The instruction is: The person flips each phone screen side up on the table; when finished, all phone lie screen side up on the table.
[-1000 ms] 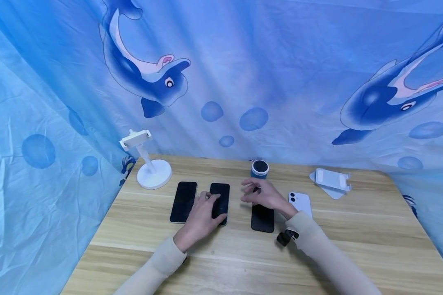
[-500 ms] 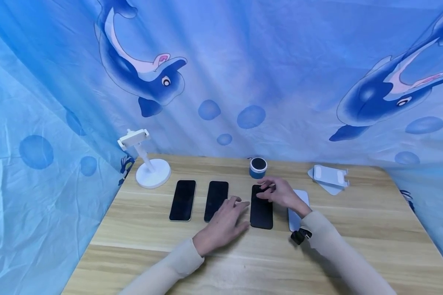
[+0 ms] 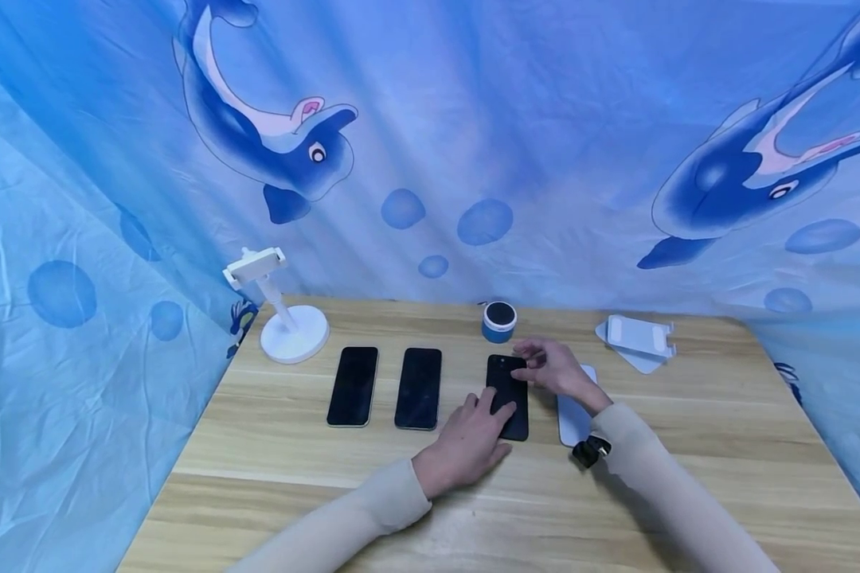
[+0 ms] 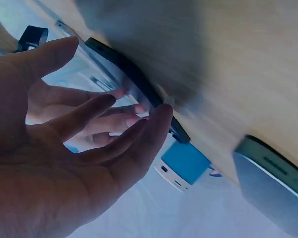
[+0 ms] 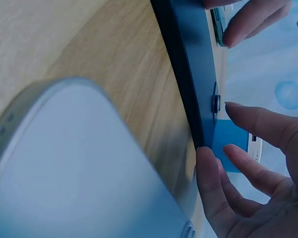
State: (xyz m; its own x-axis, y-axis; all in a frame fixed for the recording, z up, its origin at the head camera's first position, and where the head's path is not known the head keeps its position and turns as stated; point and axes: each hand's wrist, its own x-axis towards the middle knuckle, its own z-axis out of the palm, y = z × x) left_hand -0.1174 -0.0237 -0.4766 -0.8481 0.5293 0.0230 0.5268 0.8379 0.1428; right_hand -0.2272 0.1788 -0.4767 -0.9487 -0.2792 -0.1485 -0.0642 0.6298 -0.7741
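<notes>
A black phone [image 3: 503, 377] lies on the wooden table, its back with the camera facing up. My left hand [image 3: 468, 447] is over its lower left part, fingertips at the left edge and back, fingers spread in the left wrist view. At the phone's upper right corner is my right hand [image 3: 555, 372]. In the right wrist view, a fingertip touches the end of the black phone [image 5: 196, 59], while the thumb stays apart above the camera. Under the right wrist lies a white phone [image 3: 572, 418], partly hidden by the hand and forearm.
Two dark phones, one at the far left [image 3: 353, 387] and one nearer the middle [image 3: 418, 389], lie side by side. Behind are a white round-based phone stand [image 3: 295, 334], a blue cylindrical speaker [image 3: 498, 325] and a folded light stand [image 3: 639, 338]. A blue curtain [image 3: 430, 143] borders the table.
My left hand has moved right, from the middle dark phone to the black phone. My right hand has shifted slightly right to its upper right corner, uncovering more of its back.
</notes>
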